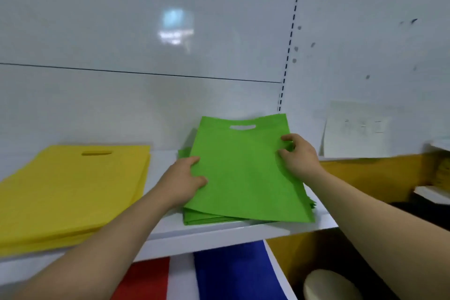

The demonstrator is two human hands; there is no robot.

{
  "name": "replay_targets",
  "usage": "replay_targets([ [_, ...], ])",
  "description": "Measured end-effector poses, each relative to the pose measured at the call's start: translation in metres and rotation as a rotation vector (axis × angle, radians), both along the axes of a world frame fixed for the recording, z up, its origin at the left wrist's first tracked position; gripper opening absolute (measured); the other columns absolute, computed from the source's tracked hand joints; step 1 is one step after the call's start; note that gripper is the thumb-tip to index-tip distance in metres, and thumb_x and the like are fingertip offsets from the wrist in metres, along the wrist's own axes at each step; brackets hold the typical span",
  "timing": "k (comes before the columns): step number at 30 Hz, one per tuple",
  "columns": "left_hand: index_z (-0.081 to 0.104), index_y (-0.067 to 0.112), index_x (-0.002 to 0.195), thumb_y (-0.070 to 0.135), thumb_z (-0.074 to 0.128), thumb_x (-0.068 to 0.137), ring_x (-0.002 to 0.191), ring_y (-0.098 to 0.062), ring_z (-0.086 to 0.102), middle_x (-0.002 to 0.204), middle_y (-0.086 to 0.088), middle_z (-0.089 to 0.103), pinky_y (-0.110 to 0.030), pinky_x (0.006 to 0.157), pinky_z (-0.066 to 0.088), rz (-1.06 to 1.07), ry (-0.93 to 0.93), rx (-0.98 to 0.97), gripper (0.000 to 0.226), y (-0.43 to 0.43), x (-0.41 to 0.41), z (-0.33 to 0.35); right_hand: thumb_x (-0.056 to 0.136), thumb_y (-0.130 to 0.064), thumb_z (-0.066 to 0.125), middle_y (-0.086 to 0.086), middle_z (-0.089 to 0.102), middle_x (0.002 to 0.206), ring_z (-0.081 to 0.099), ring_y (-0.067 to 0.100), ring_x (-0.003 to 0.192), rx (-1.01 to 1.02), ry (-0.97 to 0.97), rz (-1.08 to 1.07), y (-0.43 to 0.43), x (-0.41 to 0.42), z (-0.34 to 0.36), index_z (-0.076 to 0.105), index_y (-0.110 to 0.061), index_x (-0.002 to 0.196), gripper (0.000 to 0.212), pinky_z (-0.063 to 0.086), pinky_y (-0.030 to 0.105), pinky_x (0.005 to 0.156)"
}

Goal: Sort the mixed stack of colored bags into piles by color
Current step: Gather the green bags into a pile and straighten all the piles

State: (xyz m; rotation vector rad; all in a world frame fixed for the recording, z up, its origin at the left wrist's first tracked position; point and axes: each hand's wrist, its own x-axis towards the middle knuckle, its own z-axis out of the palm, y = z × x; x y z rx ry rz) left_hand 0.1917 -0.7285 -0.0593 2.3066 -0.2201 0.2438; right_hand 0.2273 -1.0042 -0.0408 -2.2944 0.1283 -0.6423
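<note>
Green bag (243, 173) in left hand (185, 178), right hand (300, 153); wall sheet (353, 129), writing blurred

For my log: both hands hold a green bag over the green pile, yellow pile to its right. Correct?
No. The head view shows the yellow pile left of the green pile; left hand and right hand hold the green bag.
</note>
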Motion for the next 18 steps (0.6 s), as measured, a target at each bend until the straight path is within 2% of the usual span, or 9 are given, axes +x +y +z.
replay_targets([
  [3,0.040,0.012,0.142,0.030,0.069,0.084,0.128,-0.019,0.044,0.146,-0.007,0.041,-0.019,0.100,0.032,0.069,0.068,0.123,0.067,0.002,-0.006,-0.009,0.090,-0.018,0.062,0.012,0.059,0.118,0.052,0.024,0.096,-0.109,0.076,0.088,0.007,0.028,-0.011,0.057,-0.015,0.125,0.036,0.037,0.025,0.080],
  [6,0.035,0.019,0.145,0.046,0.067,0.082,0.138,-0.017,0.032,0.154,-0.007,0.025,-0.022,0.110,0.023,0.106,0.104,0.223,0.076,0.000,-0.017,-0.017,0.091,-0.026,0.062,0.013,0.057,0.128,0.052,0.027,0.114,-0.188,0.189,0.153,0.004,0.046,-0.022,0.057,-0.013,0.126,0.038,0.038,0.026,0.091],
  [8,0.032,0.025,0.146,0.061,0.067,0.074,0.143,-0.015,0.022,0.158,-0.005,0.014,-0.021,0.112,0.016,0.065,0.135,0.254,0.087,-0.005,-0.027,-0.020,0.089,-0.039,0.061,0.014,0.053,0.134,0.051,0.028,0.120,-0.217,0.279,0.191,0.000,0.051,-0.029,0.055,-0.015,0.129,0.047,0.038,0.030,0.097],
  [11,0.032,0.031,0.145,0.081,0.063,0.055,0.144,-0.012,0.017,0.158,-0.001,0.013,-0.020,0.112,0.013,0.009,0.185,0.339,0.108,-0.018,-0.043,-0.020,0.088,-0.045,0.061,0.014,0.049,0.137,0.049,0.029,0.122,-0.233,0.353,0.243,-0.007,0.052,-0.032,0.049,-0.014,0.135,0.058,0.039,0.031,0.099],
  [14,0.034,0.031,0.145,0.062,0.070,0.071,0.143,-0.013,0.021,0.157,-0.001,0.018,-0.021,0.111,0.016,0.035,0.145,0.421,0.088,-0.027,-0.051,-0.021,0.089,-0.041,0.062,0.014,0.049,0.138,0.049,0.028,0.123,-0.239,0.344,0.301,-0.012,0.048,-0.029,0.046,-0.012,0.138,0.058,0.039,0.029,0.098],
  [18,0.034,0.030,0.145,0.060,0.067,0.075,0.142,-0.014,0.021,0.157,-0.002,0.020,-0.022,0.112,0.016,0.061,0.126,0.461,0.083,-0.035,-0.057,-0.024,0.091,-0.040,0.059,0.012,0.045,0.142,0.048,0.027,0.125,-0.225,0.344,0.392,-0.013,0.041,-0.032,0.045,-0.013,0.140,0.059,0.038,0.029,0.099],
])
